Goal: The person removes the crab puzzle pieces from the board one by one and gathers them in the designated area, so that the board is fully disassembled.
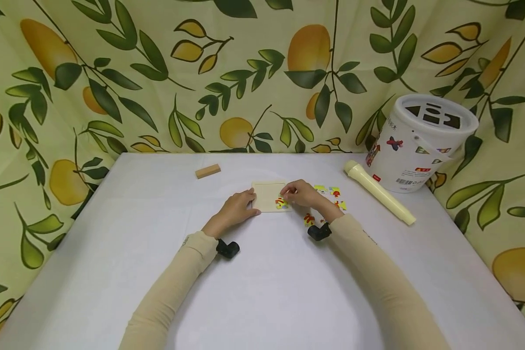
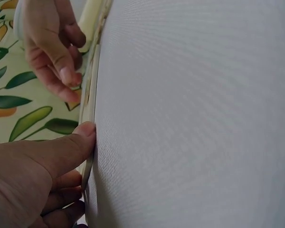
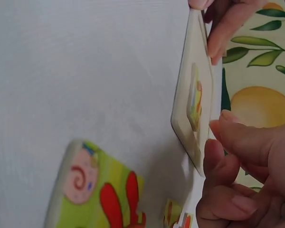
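A shallow pale wooden puzzle tray (image 1: 267,195) lies on the table with one bright jigsaw piece (image 1: 282,204) in its lower right corner. My left hand (image 1: 236,206) holds the tray's left edge; in the left wrist view its thumb (image 2: 85,130) lies along the edge, with the other fingers curled beyond. Over the tray's right side is my right hand (image 1: 304,193), fingertips close to the piece. The right wrist view shows the right hand (image 3: 249,166) with bent fingers and thumb apart, and nothing visible between them. The tray piece (image 3: 195,102) stands slightly proud of the base.
Several loose puzzle pieces (image 1: 334,192) lie right of the tray, some partly behind my right forearm. Farther right are a cream microphone-shaped stick (image 1: 380,193) and a white lidded bucket (image 1: 413,155). A small wooden block (image 1: 207,171) sits at the back left, before a patterned curtain (image 1: 236,73).
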Demonstrator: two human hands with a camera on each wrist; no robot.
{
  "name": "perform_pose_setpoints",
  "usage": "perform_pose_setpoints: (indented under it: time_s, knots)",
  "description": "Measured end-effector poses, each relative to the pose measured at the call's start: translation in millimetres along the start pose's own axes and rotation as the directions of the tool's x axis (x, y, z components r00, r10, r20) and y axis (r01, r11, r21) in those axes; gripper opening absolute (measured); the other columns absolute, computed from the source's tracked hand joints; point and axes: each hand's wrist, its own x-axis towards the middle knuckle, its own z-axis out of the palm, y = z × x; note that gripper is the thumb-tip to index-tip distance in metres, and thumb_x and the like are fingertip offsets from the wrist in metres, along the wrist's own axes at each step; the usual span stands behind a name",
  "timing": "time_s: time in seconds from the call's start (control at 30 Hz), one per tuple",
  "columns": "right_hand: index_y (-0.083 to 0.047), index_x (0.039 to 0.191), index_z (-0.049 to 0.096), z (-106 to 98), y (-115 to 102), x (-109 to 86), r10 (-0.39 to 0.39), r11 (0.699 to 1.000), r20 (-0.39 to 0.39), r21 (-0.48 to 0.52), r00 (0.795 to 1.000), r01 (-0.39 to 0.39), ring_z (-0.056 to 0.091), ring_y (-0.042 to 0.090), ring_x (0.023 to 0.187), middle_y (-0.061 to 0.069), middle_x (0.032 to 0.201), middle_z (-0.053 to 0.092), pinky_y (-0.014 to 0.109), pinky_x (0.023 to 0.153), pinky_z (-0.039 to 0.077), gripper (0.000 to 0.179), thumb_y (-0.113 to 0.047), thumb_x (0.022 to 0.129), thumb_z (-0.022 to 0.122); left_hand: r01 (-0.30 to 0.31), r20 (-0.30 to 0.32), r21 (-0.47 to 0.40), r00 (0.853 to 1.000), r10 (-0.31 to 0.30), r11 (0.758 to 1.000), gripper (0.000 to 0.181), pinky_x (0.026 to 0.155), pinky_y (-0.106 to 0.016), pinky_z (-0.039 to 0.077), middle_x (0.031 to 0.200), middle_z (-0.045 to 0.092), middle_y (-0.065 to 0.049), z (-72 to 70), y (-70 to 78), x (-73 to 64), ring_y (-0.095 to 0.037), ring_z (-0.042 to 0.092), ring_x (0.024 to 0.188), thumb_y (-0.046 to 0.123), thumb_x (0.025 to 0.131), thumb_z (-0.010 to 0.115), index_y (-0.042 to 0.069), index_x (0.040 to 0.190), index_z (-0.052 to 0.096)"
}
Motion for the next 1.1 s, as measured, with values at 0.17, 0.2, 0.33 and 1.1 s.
perform_pose_setpoints:
  time_s: [0.17, 0.2, 0.33, 1.1]
  knots:
    - [-0.003, 0.104, 0.067, 6, -1, 2.6, -0.018, 0.998, -0.004, -0.062, 1.000, 0.018, 0.046, 0.015, 0.074, 0.008, 0.087, 0.061, 0.023, 0.064, 0.037, 0.018, -0.008, 0.090, 0.056, 0.007, 0.004, 0.006, 1.000, -0.007, 1.000, 0.060, 0.105, -0.046, 0.034, 0.144, 0.037, -0.016, -0.6, 0.9, 0.4, -0.032, 0.040, 0.130, 0.029, 0.084, 0.067, -0.002, 0.131, 0.048]
    - [-0.003, 0.103, 0.067, 6, -1, 2.3, -0.020, 0.997, -0.002, -0.069, 1.000, 0.020, 0.047, 0.015, 0.074, 0.009, 0.088, 0.062, 0.023, 0.065, 0.038, 0.018, -0.009, 0.089, 0.057, 0.003, 0.006, 0.008, 1.000, -0.003, 1.000, 0.060, 0.104, -0.046, 0.034, 0.144, 0.037, -0.016, -0.9, 1.2, 0.5, -0.032, 0.040, 0.130, 0.029, 0.084, 0.067, -0.003, 0.131, 0.048]
    - [-0.004, 0.099, 0.067, 7, -4, 0.3, -0.001, 0.997, 0.011, -0.079, 1.000, 0.002, 0.046, 0.016, 0.075, 0.009, 0.086, 0.059, 0.024, 0.065, 0.037, 0.018, -0.012, 0.083, 0.067, -0.012, 0.004, 0.005, 1.000, 0.012, 1.000, 0.059, 0.104, -0.045, 0.035, 0.143, 0.037, -0.017, -1.9, 2.5, 0.0, -0.032, 0.040, 0.130, 0.029, 0.084, 0.066, -0.003, 0.131, 0.048]
    - [-0.002, 0.099, 0.061, 16, -8, -0.6, -0.014, 0.999, 0.035, -0.029, 0.999, 0.015, 0.048, 0.016, 0.076, 0.006, 0.083, 0.055, 0.024, 0.068, 0.040, 0.022, -0.012, 0.081, 0.070, -0.021, -0.010, 0.001, 1.000, 0.021, 1.000, 0.060, 0.104, -0.043, 0.036, 0.143, 0.037, -0.018, -1.8, 1.0, -0.7, -0.033, 0.040, 0.129, 0.029, 0.084, 0.066, -0.004, 0.131, 0.047]
